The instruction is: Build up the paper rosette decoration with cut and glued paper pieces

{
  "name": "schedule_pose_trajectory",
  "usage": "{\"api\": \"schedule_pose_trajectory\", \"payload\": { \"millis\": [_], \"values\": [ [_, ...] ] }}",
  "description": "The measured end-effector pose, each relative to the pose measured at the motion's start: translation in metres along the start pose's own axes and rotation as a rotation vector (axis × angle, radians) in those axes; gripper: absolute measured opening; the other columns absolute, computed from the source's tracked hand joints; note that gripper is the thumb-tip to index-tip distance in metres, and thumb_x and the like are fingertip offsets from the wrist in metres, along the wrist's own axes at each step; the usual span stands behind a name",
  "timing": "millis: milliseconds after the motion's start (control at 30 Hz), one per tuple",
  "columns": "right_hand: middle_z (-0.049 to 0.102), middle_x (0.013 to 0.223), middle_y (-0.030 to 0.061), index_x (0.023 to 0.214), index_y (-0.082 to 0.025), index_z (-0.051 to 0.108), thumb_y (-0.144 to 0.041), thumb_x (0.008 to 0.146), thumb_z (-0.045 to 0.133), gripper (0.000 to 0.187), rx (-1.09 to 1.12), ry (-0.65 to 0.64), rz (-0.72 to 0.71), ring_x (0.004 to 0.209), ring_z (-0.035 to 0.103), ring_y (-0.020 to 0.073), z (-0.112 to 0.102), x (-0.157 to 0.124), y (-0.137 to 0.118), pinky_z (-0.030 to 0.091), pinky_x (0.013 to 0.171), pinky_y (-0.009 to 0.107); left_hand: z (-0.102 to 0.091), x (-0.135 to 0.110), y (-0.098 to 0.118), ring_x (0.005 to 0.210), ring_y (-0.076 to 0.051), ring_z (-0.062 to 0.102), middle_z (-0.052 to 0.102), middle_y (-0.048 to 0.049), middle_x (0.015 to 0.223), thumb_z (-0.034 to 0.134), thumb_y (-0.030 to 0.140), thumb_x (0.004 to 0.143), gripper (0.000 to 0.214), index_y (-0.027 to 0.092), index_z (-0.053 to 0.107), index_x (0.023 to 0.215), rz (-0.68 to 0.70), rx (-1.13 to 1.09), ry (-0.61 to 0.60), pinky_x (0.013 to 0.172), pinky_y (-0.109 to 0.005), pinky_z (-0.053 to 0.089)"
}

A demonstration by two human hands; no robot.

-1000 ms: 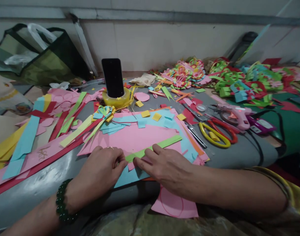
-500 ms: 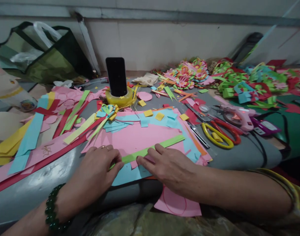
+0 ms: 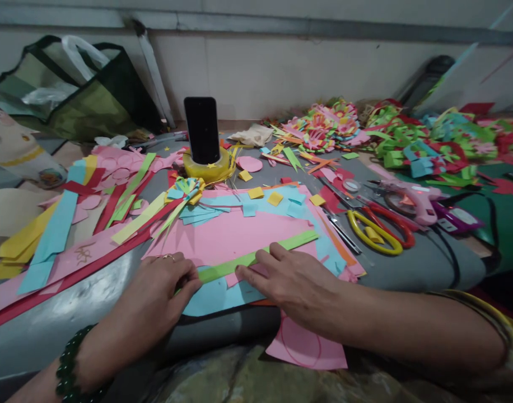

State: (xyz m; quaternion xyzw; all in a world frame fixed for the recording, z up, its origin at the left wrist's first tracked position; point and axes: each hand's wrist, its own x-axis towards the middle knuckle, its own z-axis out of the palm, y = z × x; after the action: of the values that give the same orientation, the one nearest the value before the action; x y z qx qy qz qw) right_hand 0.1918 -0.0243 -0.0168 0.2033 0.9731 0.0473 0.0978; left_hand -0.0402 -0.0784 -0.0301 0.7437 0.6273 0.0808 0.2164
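A light green paper strip (image 3: 223, 270) lies slantwise over a pink sheet (image 3: 223, 232) and a light blue sheet (image 3: 217, 300). My left hand (image 3: 153, 294) pinches the strip's left end between thumb and curled fingers. Farther along, my right hand (image 3: 288, 277) grips the strip near its middle, fingertips on top and thumb at the lower edge. The strip's right end extends past that hand. Beneath my right wrist hangs a pink paper piece (image 3: 301, 341) with a circle drawn on it. Small yellow (image 3: 275, 198) and blue squares (image 3: 248, 208) rest along the sheets' far edge.
Behind the sheets, a phone (image 3: 201, 129) leans in a yellow tape roll (image 3: 197, 168). To the right are yellow-handled scissors (image 3: 376, 246), a cutter knife (image 3: 344, 235) and a pink glue gun (image 3: 420, 198). Coloured strips (image 3: 50, 240) cover the left; paper flowers (image 3: 330, 126) pile up behind.
My left hand has shifted slightly left and down along the green strip, keeping its pinch. My right hand stays almost in place. The whole view has shifted slightly.
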Motion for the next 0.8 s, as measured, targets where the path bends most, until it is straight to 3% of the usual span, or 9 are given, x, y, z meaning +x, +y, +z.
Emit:
{"api": "schedule_pose_trajectory", "payload": {
  "millis": [200,367,800],
  "values": [
    [0.056,0.095,0.0115,0.115,-0.015,0.054,-0.008,0.084,0.048,0.032,-0.002,-0.022,0.068,0.081,0.050,0.0216,-0.007,-0.004,0.006,0.042,0.060,0.031,0.004,0.008,0.009,0.077,-0.020,0.055,0.061,-0.0022,0.079,0.045,0.026,0.090,0.018,0.021,0.058,0.079,0.074,0.137,0.050,0.071,-0.035,0.031],
    [0.056,0.094,0.0109,0.113,-0.011,0.055,-0.003,0.081,0.047,0.033,0.003,-0.034,0.013,0.079,0.047,0.0213,-0.006,-0.003,0.011,0.043,0.062,0.033,0.004,0.014,0.017,0.075,-0.020,0.056,0.062,-0.0020,0.077,0.045,0.024,0.089,0.019,0.020,0.058,0.076,0.054,0.139,0.027,0.069,-0.034,0.031],
    [0.056,0.096,0.0112,0.112,-0.010,0.055,-0.005,0.083,0.048,0.030,0.093,-0.014,-0.032,0.082,0.046,0.0215,0.001,-0.001,0.015,0.044,0.065,0.033,0.002,0.002,0.001,0.066,-0.018,0.053,0.059,0.0003,0.066,0.046,0.028,0.087,0.022,0.021,0.055,0.068,-0.045,0.005,0.026,0.059,-0.028,0.030]
  ]
}}
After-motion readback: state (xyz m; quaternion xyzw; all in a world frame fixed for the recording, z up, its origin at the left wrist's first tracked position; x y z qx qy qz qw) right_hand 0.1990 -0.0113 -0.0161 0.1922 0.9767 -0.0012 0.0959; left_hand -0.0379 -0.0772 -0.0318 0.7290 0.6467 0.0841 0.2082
